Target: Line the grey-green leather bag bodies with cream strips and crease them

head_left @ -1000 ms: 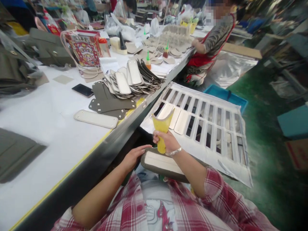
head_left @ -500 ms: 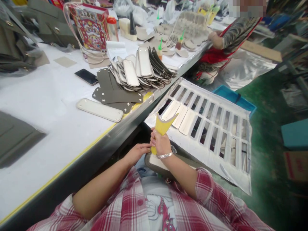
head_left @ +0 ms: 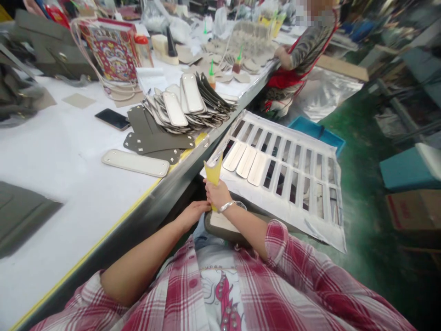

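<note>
My right hand (head_left: 217, 194) is closed round the lower end of a yellow flat scraper (head_left: 214, 172) that stands upright, its forked top pointing up. My left hand (head_left: 193, 214) rests beside it, fingertips touching the scraper's base and the end of a grey and cream oblong leather piece (head_left: 222, 226) lying across my lap. The left fingers are curled loosely, and I cannot see them gripping anything. Both hands are below the edge of the white worktable (head_left: 69, 156).
On the table lie a cream oblong panel (head_left: 135, 162), grey strips (head_left: 158, 143), a fanned pile of panels (head_left: 186, 108), a phone (head_left: 112, 119) and a patterned bag (head_left: 112, 48). A slatted white rack (head_left: 285, 165) with three panels stands right. Another person (head_left: 296, 59) works farther along.
My left hand slid from the top of the lap piece up to the scraper's base. The scraper turned from face-on to nearly edge-on. The camera view shifted.
</note>
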`<state>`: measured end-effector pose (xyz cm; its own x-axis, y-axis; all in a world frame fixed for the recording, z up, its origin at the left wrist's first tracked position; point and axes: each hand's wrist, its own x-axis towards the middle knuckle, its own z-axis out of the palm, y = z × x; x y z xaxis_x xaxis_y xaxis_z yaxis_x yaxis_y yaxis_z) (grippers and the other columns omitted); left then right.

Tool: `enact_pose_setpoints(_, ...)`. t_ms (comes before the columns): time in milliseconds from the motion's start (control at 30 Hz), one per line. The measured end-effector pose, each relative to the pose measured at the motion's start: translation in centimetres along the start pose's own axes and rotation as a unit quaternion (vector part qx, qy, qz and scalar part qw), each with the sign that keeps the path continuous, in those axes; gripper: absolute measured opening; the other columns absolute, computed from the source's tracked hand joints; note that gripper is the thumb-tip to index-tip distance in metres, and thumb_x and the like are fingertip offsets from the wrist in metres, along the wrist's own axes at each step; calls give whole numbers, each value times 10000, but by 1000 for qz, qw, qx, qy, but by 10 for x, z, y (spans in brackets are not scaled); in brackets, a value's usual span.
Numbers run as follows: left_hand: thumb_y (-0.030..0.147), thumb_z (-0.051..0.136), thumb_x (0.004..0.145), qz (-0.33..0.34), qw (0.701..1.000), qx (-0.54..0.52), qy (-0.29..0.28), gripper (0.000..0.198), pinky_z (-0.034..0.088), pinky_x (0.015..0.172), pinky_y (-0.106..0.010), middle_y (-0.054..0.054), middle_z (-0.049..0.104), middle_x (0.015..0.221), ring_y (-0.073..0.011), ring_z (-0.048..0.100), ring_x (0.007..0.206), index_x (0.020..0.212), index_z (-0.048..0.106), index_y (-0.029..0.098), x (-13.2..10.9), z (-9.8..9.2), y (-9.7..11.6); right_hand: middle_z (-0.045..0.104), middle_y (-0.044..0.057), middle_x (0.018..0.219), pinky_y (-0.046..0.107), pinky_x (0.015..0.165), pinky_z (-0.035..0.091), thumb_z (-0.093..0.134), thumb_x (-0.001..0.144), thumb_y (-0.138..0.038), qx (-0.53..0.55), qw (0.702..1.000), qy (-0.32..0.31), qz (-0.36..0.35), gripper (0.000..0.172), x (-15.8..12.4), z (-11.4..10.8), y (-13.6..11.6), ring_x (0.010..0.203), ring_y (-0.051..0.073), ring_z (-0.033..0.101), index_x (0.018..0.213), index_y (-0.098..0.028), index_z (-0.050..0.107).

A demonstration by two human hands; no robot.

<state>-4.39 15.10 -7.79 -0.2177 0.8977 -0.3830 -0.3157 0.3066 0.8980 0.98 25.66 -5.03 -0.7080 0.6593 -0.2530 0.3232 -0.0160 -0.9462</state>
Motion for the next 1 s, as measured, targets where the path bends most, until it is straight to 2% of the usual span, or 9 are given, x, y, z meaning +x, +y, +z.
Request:
enact_pose_setpoints(167, 376, 513, 763, 0, 1000, -7, -26, 378, 341, 939, -368, -80, 648, 1052, -251, 542, 1037, 1034, 647, 149, -2, 0, -1, 427, -51, 617, 227, 460, 402, 549, 712, -352, 268, 962, 58, -10, 297, -50, -72, -11, 463, 81, 411, 935, -170, 480)
enact_pose_setpoints(233, 469, 466, 793, -19, 999, -2, -30, 438, 325, 952, -385, -99, 648, 1047, -257, 543, 1041, 1017, 650, 142, 2, 0, 2, 477, -39, 650, 227, 491, 418, 629, 675, -345, 306, 949, 73, -2, 316, -74, -108, -7, 510, 89, 462, 912, -171, 513)
enact_pose_setpoints(333, 565, 420, 795, -34, 999, -3, -7, 521, 310, 964, -410, -122, 636, 1067, -261, 546, 1050, 1005, 647, 145, 14, 3, 12, 506, -26, 633, 226, 480, 424, 637, 703, -431, 259, 961, 85, 45, 336, -106, -147, 2, 489, 92, 483, 877, -155, 554)
enact_pose_setpoints(433, 584, 421, 792, 33, 997, -24, 69, 534, 319, 964, -411, -117, 607, 1123, -239, 548, 1052, 1078, 598, 169, 24, 4, 27, 527, 13, 526, 220, 394, 390, 469, 764, -629, 114, 985, -11, 133, 518, -122, -164, 4, 392, 105, 481, 760, -123, 581)
enact_pose_setpoints(600, 551, 467, 787, 143, 979, 6, 147, 514, 367, 934, -379, -111, 617, 1090, -222, 560, 1021, 1102, 579, 161, 19, 3, 45, 564, 46, 456, 216, 338, 358, 461, 692, -728, -136, 942, -230, 204, 596, -101, -163, -6, 314, 129, 476, 699, -143, 573)
enact_pose_setpoints(700, 526, 487, 791, 135, 982, 53, 123, 491, 380, 916, -371, -108, 611, 1101, -231, 552, 1022, 1111, 578, 164, 12, 8, 42, 574, 43, 457, 240, 377, 377, 469, 710, -704, -310, 866, -339, 196, 596, -69, -151, -12, 324, 152, 497, 803, -129, 595)
enact_pose_setpoints(767, 529, 472, 797, 103, 988, 63, 92, 495, 386, 905, -376, -110, 610, 1104, -247, 543, 1034, 1109, 585, 163, 9, 14, 34, 581, 60, 478, 257, 443, 397, 407, 767, -681, -447, 796, -384, 137, 606, -46, -141, -16, 375, 160, 529, 796, -110, 610)
enact_pose_setpoints(867, 536, 428, 815, 45, 996, 65, 45, 490, 375, 914, -376, -95, 635, 1064, -260, 550, 1018, 1056, 630, 161, 10, 22, 19, 628, 99, 622, 267, 521, 377, 445, 788, -625, -607, 704, -366, -44, 548, -15, -126, -24, 569, 198, 589, 840, -114, 637)
enact_pose_setpoints(1000, 572, 399, 810, -24, 997, -63, 43, 550, 402, 873, -389, -94, 664, 994, -265, 592, 922, 1075, 624, 145, 11, 21, 4, 651, 95, 810, 265, 571, 328, 465, 857, -448, -635, 648, -362, -213, 339, 11, -113, -32, 712, 197, 587, 893, -162, 645)
